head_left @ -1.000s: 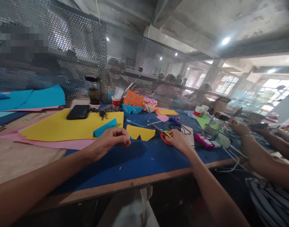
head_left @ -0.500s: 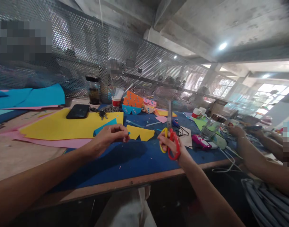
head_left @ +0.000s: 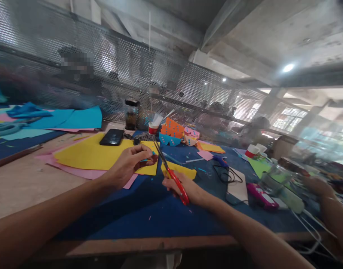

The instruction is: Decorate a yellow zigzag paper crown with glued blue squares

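Right at the near edge, the blue mat [head_left: 126, 220] spreads out at six o'clock, a few paper slivers on it. Just past it, between twelve and one, here's the right hand [head_left: 185, 186], fingers curled firmly around the red-handled scissors [head_left: 177, 183]. The blades point to eleven o'clock; they look close together, though I can't tell whether there's a gap.

Between eleven and twelve, the left hand [head_left: 140, 161] has thumb and fingertips pinched together on a tiny blue piece [head_left: 153, 152]. That piece sits just beside the blades; whether they touch, I can't say. It looks like fine scissor work, and my call would be this: grip the scrap by its very edge, hold the pinch steady, turn the paper rather than the scissors, and take short snips with those fingertips well behind the blades. With so little paper showing, the skin is the real risk!

Behind the right hand, the yellow cutout [head_left: 189, 172] lies on the mat, partly covered, a safe spot away from the points. Out at half past ten, a big yellow sheet [head_left: 81, 155]; at one o'clock, a glue gun [head_left: 220, 160], its cord looping nearby. Farther, at twelve, stand the dotted orange cutouts [head_left: 172, 128], and beyond everything rises the perforated screen [head_left: 132, 67].
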A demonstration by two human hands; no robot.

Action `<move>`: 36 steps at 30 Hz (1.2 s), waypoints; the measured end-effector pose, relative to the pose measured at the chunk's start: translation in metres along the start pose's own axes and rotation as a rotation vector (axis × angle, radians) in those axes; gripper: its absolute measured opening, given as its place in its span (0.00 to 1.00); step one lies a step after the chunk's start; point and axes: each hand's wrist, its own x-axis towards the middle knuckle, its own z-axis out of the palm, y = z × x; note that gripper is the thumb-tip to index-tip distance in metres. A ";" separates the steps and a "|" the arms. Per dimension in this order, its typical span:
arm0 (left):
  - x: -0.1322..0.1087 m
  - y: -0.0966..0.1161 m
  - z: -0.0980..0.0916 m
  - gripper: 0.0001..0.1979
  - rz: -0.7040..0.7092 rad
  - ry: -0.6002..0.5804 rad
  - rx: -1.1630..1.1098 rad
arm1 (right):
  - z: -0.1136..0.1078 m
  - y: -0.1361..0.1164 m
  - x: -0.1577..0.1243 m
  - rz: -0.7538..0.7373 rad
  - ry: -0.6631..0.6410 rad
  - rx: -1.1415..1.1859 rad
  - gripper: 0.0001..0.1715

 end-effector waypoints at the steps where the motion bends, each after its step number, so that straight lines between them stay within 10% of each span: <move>1: 0.001 0.000 -0.003 0.14 0.002 0.018 0.002 | 0.001 0.000 0.004 0.008 -0.031 -0.001 0.13; 15: -0.003 -0.003 -0.011 0.11 0.031 0.100 0.135 | 0.001 -0.010 -0.002 0.094 -0.225 0.052 0.15; 36: -0.012 0.003 0.004 0.11 -0.002 0.113 0.128 | 0.012 -0.025 -0.010 0.095 -0.124 -0.084 0.16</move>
